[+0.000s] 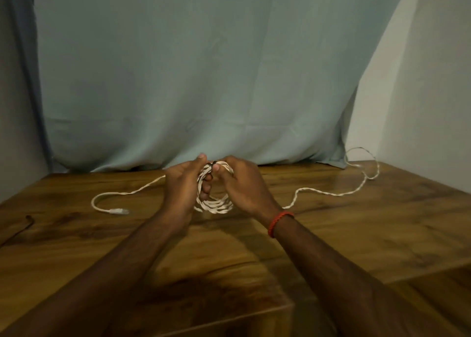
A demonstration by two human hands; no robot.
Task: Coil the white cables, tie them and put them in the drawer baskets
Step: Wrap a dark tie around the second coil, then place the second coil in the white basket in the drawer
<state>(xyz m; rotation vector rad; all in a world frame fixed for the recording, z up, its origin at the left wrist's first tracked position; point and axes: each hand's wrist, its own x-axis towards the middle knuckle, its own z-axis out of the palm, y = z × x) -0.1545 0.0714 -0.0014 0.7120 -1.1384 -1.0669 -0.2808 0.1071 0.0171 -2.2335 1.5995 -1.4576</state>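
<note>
Both forearms converge on the coiled white cable [214, 196]; left hand [182, 186] and right hand [239, 183] pinch its top, tails trailing sideways.

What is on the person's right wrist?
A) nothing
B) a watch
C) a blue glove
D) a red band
D: a red braided band circles the wrist just behind the right hand, which holds the white cable coil together with the left hand.
</note>
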